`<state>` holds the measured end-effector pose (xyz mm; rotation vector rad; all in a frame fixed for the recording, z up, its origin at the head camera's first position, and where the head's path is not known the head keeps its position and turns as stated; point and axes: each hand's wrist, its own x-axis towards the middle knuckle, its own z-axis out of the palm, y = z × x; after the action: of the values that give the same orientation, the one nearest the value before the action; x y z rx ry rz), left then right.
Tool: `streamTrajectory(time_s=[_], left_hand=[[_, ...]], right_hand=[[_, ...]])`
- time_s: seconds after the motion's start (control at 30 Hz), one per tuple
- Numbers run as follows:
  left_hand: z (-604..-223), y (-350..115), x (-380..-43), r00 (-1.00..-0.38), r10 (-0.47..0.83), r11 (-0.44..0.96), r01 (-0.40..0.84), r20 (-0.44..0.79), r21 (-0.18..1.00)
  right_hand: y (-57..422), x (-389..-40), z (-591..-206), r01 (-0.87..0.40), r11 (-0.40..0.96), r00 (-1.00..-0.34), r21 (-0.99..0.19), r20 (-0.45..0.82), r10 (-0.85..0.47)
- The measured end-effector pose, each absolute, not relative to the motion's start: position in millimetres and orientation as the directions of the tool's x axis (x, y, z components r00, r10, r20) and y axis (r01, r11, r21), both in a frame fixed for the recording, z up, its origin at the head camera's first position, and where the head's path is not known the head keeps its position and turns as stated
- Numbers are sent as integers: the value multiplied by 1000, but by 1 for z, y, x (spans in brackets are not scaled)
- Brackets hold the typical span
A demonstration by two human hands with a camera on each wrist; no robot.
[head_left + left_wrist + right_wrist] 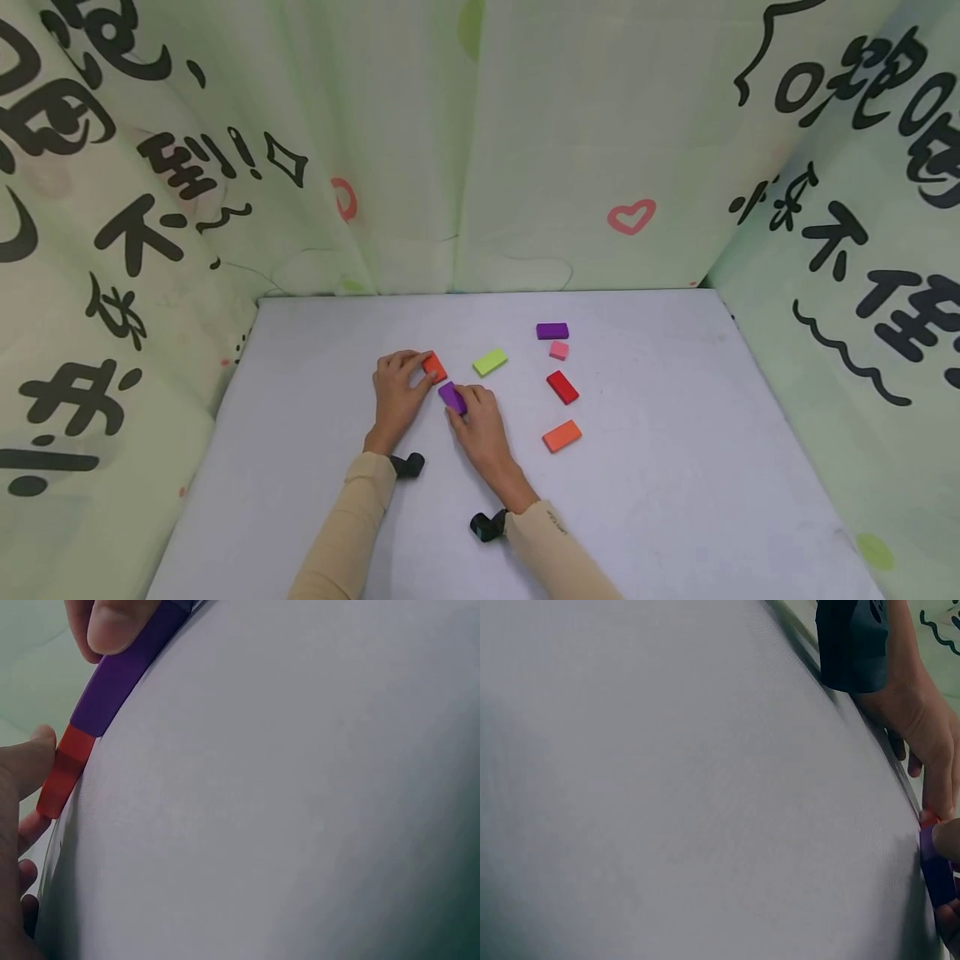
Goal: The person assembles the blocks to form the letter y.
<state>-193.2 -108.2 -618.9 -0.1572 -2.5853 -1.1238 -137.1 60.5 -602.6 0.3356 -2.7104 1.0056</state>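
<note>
My left hand [397, 392] pinches an orange-red rectangular block [435, 367] between thumb and fingers on the white table. Just below and to the right of it, my right hand [483, 425] grips a purple block [452, 398], thumb on the near side and fingers on the far side. In the left wrist view, one end of the purple block [120, 682] meets the end of the orange-red block [66, 772], nearly in line. At the right edge of the right wrist view, the purple block [936, 874] partly hides the orange-red one.
A lime green block [490, 362] lies beyond my right hand. To the right, a second purple block [552, 331], a small pink block [558, 350], a red block [562, 387] and an orange block [562, 436] form a loose column. Printed curtains [540, 167] surround the white table [675, 500].
</note>
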Motion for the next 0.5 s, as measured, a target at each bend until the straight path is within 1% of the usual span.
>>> streamTrajectory(time_s=[0.23,0.5], left_hand=[[-619,-108,-194,-945,-26,705,214,327,676],[-621,-108,-195,-944,-27,713,213,330,668]], right_hand=[[53,-138,-603,-308,740,-934,-598,338,-115],[47,-140,-603,-285,741,-939,-608,332,-88]])
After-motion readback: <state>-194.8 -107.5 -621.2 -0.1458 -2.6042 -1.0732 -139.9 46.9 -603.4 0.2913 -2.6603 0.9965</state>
